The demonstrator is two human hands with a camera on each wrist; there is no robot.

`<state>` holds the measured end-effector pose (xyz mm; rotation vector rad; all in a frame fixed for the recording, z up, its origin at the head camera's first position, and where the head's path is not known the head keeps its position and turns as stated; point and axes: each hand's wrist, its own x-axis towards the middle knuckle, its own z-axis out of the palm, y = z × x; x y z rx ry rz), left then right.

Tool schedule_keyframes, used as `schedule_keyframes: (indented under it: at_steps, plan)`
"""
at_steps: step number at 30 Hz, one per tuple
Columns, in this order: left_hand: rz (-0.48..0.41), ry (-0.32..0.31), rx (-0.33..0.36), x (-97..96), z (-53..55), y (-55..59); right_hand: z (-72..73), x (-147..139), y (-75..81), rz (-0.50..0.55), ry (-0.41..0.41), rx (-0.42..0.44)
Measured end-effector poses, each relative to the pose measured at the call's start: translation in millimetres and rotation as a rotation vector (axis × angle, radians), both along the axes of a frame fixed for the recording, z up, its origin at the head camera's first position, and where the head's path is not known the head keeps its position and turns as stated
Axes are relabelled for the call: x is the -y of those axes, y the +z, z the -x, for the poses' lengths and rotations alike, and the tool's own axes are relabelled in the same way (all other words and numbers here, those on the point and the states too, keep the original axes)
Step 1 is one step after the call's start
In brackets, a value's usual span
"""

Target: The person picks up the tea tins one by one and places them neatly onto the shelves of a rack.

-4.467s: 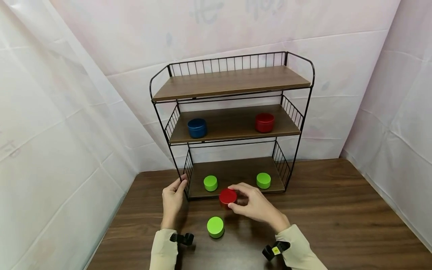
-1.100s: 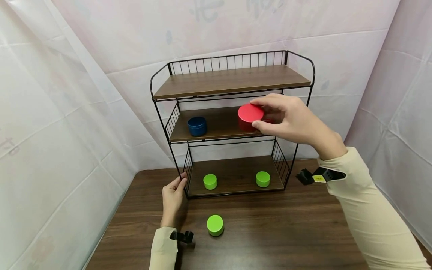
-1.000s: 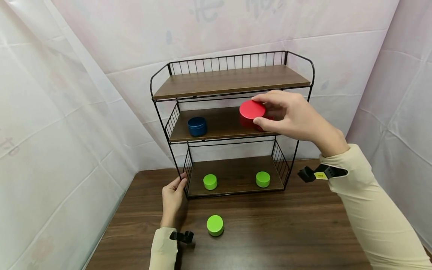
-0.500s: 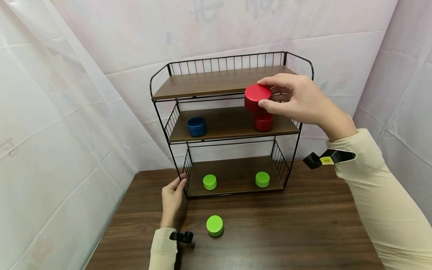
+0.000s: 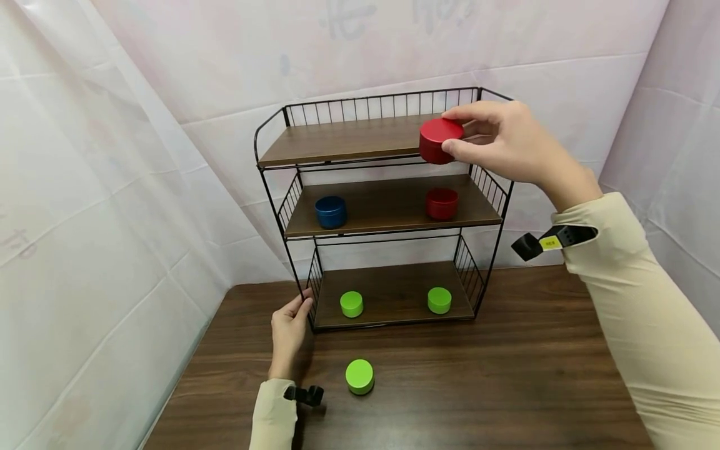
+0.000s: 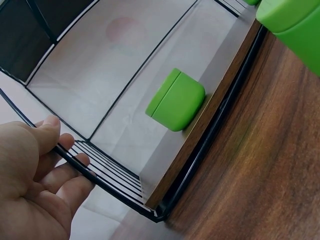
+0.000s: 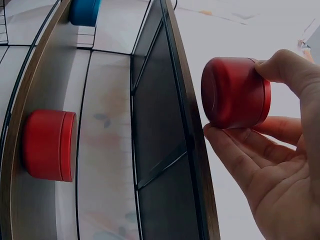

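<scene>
My right hand (image 5: 506, 140) pinches a round red tin (image 5: 437, 142) between thumb and fingers. In the head view the tin overlaps the right front edge of the top shelf (image 5: 343, 142); the right wrist view shows it just off that board's edge (image 7: 192, 125). Low on the rack's left side, my left hand (image 5: 289, 328) grips the black wire frame (image 6: 82, 167), its fingers curled round the post. A second red tin (image 5: 442, 204) and a blue tin (image 5: 330, 212) sit on the middle shelf. Two green tins, left (image 5: 351, 304) and right (image 5: 439, 300), sit on the bottom shelf.
Another green tin (image 5: 359, 377) stands on the brown wooden table (image 5: 478, 375) in front of the rack. White cloth (image 5: 140, 206) hangs behind and at both sides. Low wire rails (image 5: 388, 106) edge the top shelf at the back and sides.
My right hand picked the red tin up from in front of the bottom shelf and has carried it up and right, past the middle shelf to top-shelf height. The left hand stays on the frame.
</scene>
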<state>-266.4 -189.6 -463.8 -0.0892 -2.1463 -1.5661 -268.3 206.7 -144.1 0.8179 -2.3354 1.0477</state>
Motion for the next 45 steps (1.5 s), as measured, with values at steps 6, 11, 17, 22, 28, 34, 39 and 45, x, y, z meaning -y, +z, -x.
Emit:
schedule_keyframes:
  at_steps: [6,11,17,22,28,34,39,45]
  plan:
    - [-0.011,-0.015,0.005,0.4,0.7,0.5,6.8,-1.5,5.1,-0.002,-0.050,-0.008]
    - [-0.020,-0.018,0.005,-1.3,0.0,0.3,11.9,-3.4,7.8,0.021,-0.060,0.014]
    - [-0.018,-0.012,-0.020,-3.8,0.7,0.1,17.4,-9.6,8.3,0.055,-0.071,0.069]
    - [-0.019,0.004,-0.010,-4.8,1.1,-0.5,22.8,-12.2,10.1,0.035,-0.122,0.082]
    - [-0.020,0.002,0.000,-4.1,0.6,-0.8,28.1,-11.6,14.3,-0.035,-0.187,0.107]
    - [-0.021,-0.002,-0.002,-3.3,-0.3,-0.2,33.3,-11.8,13.1,-0.057,-0.208,0.091]
    - [-0.021,-0.004,-0.015,-2.6,-1.1,0.0,35.2,-11.8,11.5,-0.041,-0.206,0.076]
    - [-0.017,-0.018,-0.007,-2.0,-1.6,0.3,35.4,-10.8,11.3,-0.036,-0.219,0.085]
